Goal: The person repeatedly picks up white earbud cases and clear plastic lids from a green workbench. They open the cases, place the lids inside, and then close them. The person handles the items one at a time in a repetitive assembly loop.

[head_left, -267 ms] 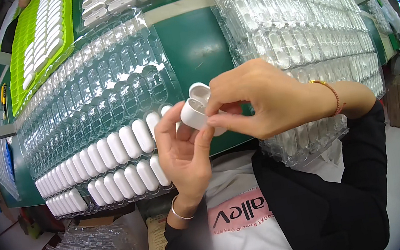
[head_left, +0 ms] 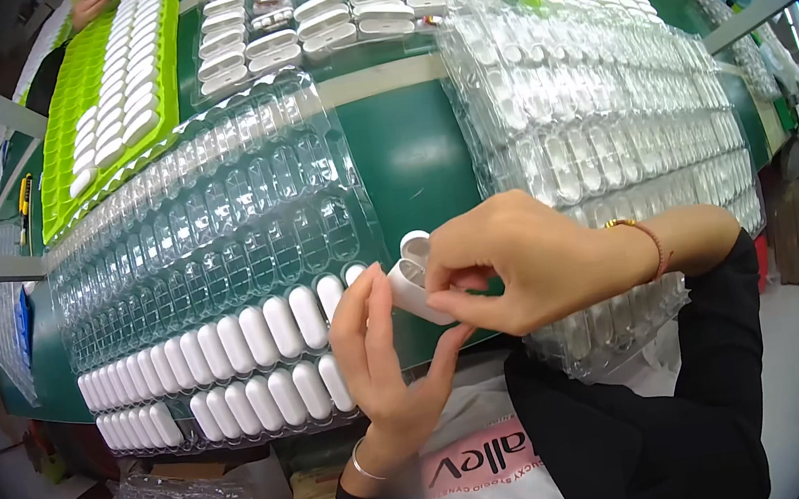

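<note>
A small white earbud charging case (head_left: 414,294) with its lid flipped up is between my two hands, above the near edge of the table. My left hand (head_left: 385,367) steadies it from the left and below, fingertips against its side and thumb reaching underneath. My right hand (head_left: 528,268) is closed at the case's right side, thumb and index finger pinching at its open rim. Whether anything small is in that pinch is hidden. Left of my hands lies a clear plastic blister tray (head_left: 212,208), its two near rows filled with closed white cases (head_left: 255,339).
Clear blister trays (head_left: 599,157) are piled at the right. Open white cases (head_left: 324,22) stand in a tray at the back. Green trays (head_left: 64,157) of white pieces lie far left and far right. Another person's hand (head_left: 90,5) is at the far left.
The view has tilted up, so things sit lower in the picture. My left fingers have straightened and opened somewhat around the case. My right hand keeps its pinch at the rim.
</note>
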Demonstrator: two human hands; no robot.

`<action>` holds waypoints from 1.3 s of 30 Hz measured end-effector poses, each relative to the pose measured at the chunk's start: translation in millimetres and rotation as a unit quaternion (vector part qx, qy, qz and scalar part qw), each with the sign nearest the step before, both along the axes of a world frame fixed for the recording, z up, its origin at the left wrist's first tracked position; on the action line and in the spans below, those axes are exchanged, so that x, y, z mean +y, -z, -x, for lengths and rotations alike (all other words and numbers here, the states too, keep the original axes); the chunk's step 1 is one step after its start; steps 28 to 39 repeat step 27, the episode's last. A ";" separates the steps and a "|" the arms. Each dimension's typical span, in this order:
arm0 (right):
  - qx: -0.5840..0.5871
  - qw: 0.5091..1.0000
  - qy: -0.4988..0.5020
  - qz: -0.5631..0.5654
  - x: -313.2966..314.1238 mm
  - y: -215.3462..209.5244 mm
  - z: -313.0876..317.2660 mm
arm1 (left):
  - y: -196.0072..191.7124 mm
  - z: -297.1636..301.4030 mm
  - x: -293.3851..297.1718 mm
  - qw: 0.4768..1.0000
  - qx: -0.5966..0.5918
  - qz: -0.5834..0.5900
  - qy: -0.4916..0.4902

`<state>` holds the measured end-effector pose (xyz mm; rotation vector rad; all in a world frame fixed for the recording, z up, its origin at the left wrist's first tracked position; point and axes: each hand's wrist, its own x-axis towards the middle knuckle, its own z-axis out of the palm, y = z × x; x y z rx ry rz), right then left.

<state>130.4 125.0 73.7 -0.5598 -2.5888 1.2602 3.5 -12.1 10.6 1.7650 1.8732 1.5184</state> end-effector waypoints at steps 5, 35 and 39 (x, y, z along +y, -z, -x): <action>-0.030 0.995 -0.025 -0.091 0.6 0.4 14.3 | 6.8 0.5 4.6 0.998 0.042 0.007 -0.053; -0.373 0.900 0.047 -0.218 307.5 42.9 44.6 | -0.1 29.6 -15.5 0.996 -0.001 0.025 -0.086; -0.373 0.900 0.047 -0.218 307.5 42.9 44.6 | -0.1 29.6 -15.5 0.996 -0.001 0.025 -0.086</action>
